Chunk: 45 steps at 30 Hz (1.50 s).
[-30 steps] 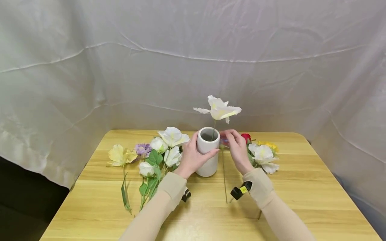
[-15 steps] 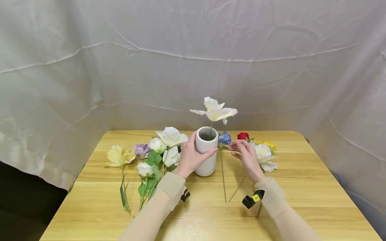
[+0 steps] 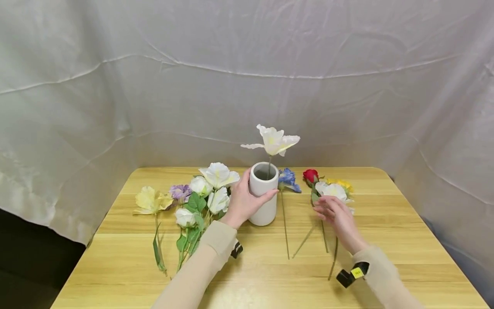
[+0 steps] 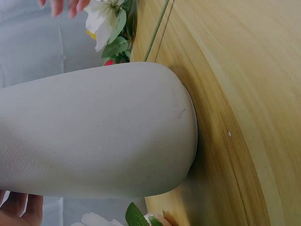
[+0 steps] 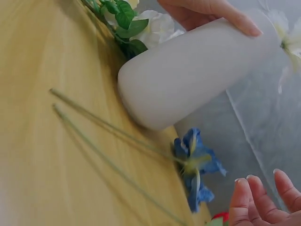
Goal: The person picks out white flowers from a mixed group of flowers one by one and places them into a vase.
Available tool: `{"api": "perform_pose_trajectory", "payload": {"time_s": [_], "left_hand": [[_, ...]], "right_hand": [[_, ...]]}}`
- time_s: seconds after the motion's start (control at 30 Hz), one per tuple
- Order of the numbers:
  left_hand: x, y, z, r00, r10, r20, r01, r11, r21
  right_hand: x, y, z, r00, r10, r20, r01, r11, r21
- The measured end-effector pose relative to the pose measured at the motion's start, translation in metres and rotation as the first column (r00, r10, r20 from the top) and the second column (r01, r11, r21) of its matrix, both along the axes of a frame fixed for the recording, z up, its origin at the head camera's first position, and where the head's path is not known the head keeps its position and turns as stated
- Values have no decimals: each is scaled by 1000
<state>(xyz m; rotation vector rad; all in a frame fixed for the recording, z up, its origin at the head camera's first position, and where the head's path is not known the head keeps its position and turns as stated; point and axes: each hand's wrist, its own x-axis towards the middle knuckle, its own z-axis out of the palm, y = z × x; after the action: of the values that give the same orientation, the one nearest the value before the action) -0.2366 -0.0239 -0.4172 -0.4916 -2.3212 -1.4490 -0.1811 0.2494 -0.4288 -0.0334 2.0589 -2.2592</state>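
Note:
My left hand (image 3: 247, 201) grips the upper part of a white vase (image 3: 264, 210), thumb across the front and fingers round its left side. The vase stands upright on the table. One white flower (image 3: 273, 141) on a thin stem rises from its mouth, leaning slightly right. My right hand (image 3: 339, 219) holds nothing, its fingers loosely bent over the stems near a white flower (image 3: 332, 191) on the right. In the right wrist view its fingertips (image 5: 254, 193) show apart from the blue flower (image 5: 193, 165).
A red rose (image 3: 310, 176) and a yellow flower (image 3: 341, 184) lie behind my right hand. Left of the vase lie several white flowers (image 3: 218, 175) with green leaves, a purple flower (image 3: 181, 193) and a yellow flower (image 3: 150, 199). A grey cloth (image 3: 247, 86) hangs behind the table (image 3: 247, 279).
My right hand has drawn away from the vase, moving right and toward me, uncovering the blue flower. The left hand keeps its hold on the vase.

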Motion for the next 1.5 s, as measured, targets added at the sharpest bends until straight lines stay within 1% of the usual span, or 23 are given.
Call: {"api": "perform_pose_trajectory", "payload": {"time_s": [0.1, 0.23, 0.3, 0.37, 0.5, 0.67, 0.73, 0.9, 1.0, 1.23, 1.37, 1.5], "left_hand": [[0, 0, -1, 1000, -3, 1, 3, 1000, 3], [-1, 0, -1, 1000, 1, 3, -1, 1000, 2], [-1, 0, -1, 1000, 4, -1, -4, 1000, 3], [-1, 0, 0, 1000, 4, -4, -4, 1000, 4], [-1, 1, -1, 1000, -6, 4, 6, 1000, 13], [1, 2, -2, 1000, -15, 15, 15, 1000, 17], [1, 1, -1, 1000, -16, 13, 15, 1000, 16], [0, 1, 0, 1000, -13, 2, 13, 1000, 16], [0, 0, 0, 1000, -10, 0, 10, 1000, 12], [0, 1, 0, 1000, -2, 15, 2, 1000, 5], [0, 1, -1, 1000, -3, 24, 3, 1000, 9], [0, 0, -1, 1000, -5, 22, 5, 1000, 11]], "right_hand": [[9, 11, -4, 1000, 22, 19, -22, 1000, -2], [20, 21, -9, 994, 57, 88, -57, 998, 1], [24, 23, -12, 989, 74, 129, -71, 997, -23], [26, 24, -15, 982, 92, 168, -81, 994, -69], [30, 22, -19, 964, 98, 248, -66, 989, -136], [30, 17, -22, 941, 88, 327, -42, 988, -146], [29, 16, -23, 937, 95, 336, -46, 988, -150], [27, 15, -23, 935, 121, 333, -55, 978, -201], [25, 14, -24, 930, 135, 342, -52, 969, -241], [18, 12, -26, 912, 155, 380, -2, 928, -372], [15, 10, -27, 912, 163, 377, 0, 919, -395], [14, 7, -27, 917, 163, 364, -3, 916, -401]]}}
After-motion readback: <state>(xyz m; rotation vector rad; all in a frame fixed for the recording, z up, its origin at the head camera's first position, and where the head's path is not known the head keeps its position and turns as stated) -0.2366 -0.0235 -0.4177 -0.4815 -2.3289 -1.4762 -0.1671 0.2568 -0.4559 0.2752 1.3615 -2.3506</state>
